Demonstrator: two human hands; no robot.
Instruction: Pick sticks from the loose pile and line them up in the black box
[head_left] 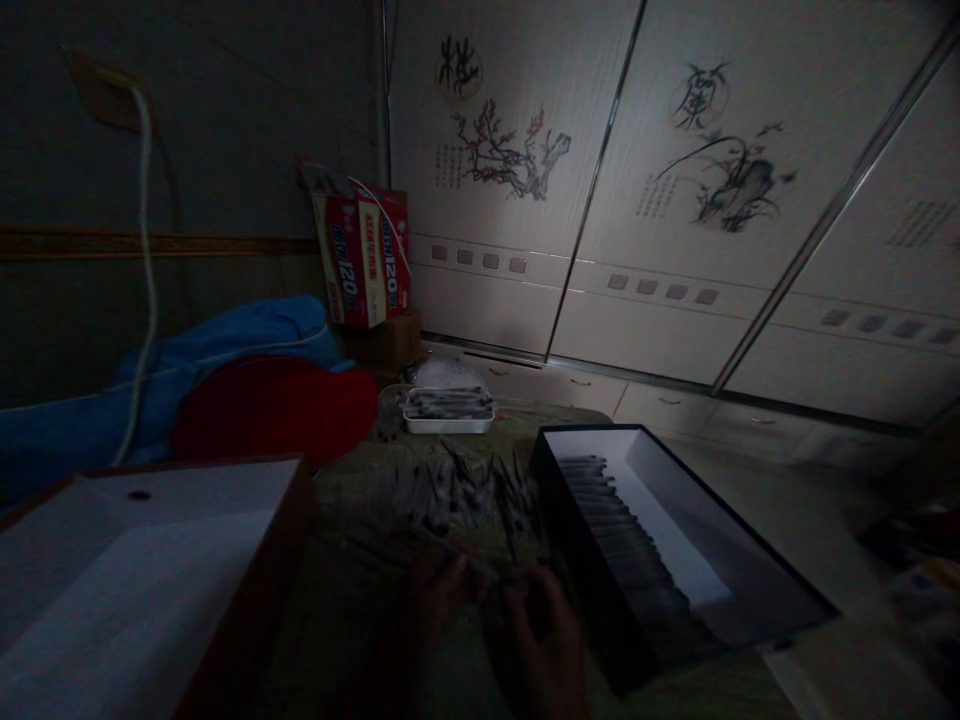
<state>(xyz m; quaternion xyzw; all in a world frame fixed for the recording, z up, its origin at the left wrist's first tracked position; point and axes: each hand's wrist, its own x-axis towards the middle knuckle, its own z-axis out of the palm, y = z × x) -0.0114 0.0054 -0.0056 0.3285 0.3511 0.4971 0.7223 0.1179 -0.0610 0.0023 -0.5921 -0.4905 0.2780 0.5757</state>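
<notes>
The picture is dim, so fine detail is lost. My left hand (441, 585) is closed around a slim, pale, pen-like stick (480, 568), which lies slantwise between my hands. At its right end my right hand (546, 625) is closed, with the fingertips pinched together. Just beyond, loose dark-tipped sticks in what looks like clear wrapping (450, 490) lie spread on the table. To the right, a black box (720, 530) with a white inside holds a row of similar sticks (626, 530).
A brown-sided box with a white inside (150, 560) stands at left. Behind the loose sticks is a white tray (450, 425) of more sticks. Red cloth (277, 405), blue cloth (247, 330) and a red printed carton (367, 255) lie farther back, before sliding cabinet doors (495, 120).
</notes>
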